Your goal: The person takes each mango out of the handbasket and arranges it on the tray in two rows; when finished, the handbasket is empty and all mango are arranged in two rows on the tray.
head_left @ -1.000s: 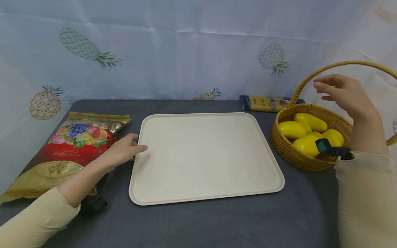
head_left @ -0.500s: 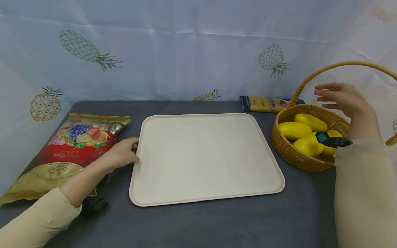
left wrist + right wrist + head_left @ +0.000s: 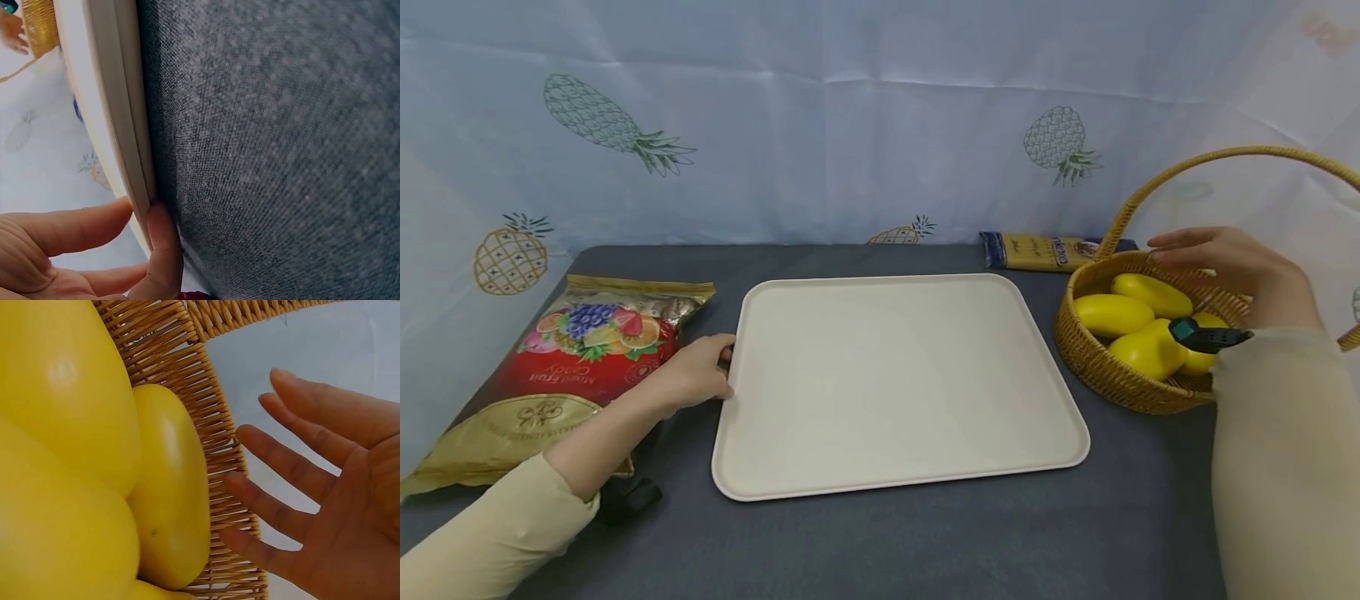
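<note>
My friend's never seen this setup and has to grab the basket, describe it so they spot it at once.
Start with the large pale tray in the middle of the dark table. Just right of it, by the right hand, sits a woven basket. Unlike the flat packet behind it, it has a tall arched handle and holds yellow fruit.

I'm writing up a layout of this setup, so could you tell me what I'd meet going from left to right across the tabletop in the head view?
Candy bag → left hand → tray → basket.
</note>
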`<state>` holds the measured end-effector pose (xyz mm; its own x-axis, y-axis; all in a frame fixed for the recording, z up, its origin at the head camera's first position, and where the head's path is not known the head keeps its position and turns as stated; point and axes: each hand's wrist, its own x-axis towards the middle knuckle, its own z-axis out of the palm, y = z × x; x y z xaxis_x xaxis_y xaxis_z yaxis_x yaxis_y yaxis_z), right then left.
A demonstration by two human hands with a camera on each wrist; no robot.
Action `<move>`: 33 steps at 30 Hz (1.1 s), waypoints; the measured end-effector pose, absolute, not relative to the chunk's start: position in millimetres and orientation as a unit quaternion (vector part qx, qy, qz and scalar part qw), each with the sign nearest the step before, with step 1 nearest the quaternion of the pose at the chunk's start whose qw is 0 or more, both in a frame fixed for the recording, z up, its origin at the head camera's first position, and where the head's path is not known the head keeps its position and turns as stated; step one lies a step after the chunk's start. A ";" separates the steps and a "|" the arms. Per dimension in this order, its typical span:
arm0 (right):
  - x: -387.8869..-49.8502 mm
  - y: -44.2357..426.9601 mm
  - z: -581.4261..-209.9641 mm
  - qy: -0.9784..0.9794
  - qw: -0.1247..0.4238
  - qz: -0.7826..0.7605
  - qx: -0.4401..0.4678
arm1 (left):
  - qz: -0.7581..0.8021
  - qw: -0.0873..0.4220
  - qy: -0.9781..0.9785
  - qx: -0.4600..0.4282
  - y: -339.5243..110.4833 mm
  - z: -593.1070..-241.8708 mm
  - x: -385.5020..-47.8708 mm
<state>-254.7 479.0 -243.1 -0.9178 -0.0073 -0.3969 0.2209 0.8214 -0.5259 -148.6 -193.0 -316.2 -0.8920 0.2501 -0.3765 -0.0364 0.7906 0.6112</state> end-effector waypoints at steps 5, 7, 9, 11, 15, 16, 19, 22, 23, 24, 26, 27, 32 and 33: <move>-254.3 480.5 -249.8 0.939 0.197 -0.279 0.047 | 0.320 0.225 0.918 0.060 -193.4 -317.6 -148.1; -253.2 480.9 -252.3 0.935 0.199 -0.291 0.050 | 0.323 0.225 0.917 0.062 -193.4 -317.6 -147.7; -252.5 481.2 -255.0 0.936 0.197 -0.287 0.051 | 0.324 0.224 0.917 0.064 -193.6 -317.7 -147.4; -252.1 481.6 -257.4 0.931 0.201 -0.298 0.058 | 0.323 0.222 0.918 0.065 -193.7 -317.6 -147.2; -252.5 482.0 -262.3 0.920 0.211 -0.323 0.071 | 0.323 0.221 0.918 0.065 -193.5 -317.4 -146.8; -252.6 482.1 -263.5 0.916 0.215 -0.330 0.073 | 0.324 0.221 0.918 0.063 -193.4 -317.3 -146.7; -253.5 482.3 -267.2 0.915 0.221 -0.330 0.065 | 0.321 0.222 0.919 0.061 -193.6 -317.2 -146.9; -254.3 483.3 -270.6 0.913 0.233 -0.330 0.058 | 0.320 0.223 0.919 0.060 -193.8 -317.1 -147.4; -254.4 483.7 -271.3 0.912 0.237 -0.331 0.055 | 0.320 0.224 0.919 0.060 -193.8 -317.1 -147.5; -254.4 484.0 -271.7 0.910 0.243 -0.331 0.053 | 0.321 0.224 0.918 0.059 -193.9 -316.9 -147.6; -254.0 484.2 -272.1 0.904 0.255 -0.338 0.052 | 0.322 0.224 0.918 0.059 -193.9 -316.6 -147.5; -253.6 484.0 -272.1 0.903 0.259 -0.339 0.054 | 0.323 0.224 0.918 0.060 -193.8 -316.5 -147.4; -251.2 485.5 -273.9 0.903 0.267 -0.333 0.053 | 0.320 0.219 0.919 0.066 -193.1 -316.0 -146.5; -251.3 486.3 -274.3 0.903 0.270 -0.330 0.051 | 0.319 0.218 0.920 0.066 -193.0 -316.0 -146.4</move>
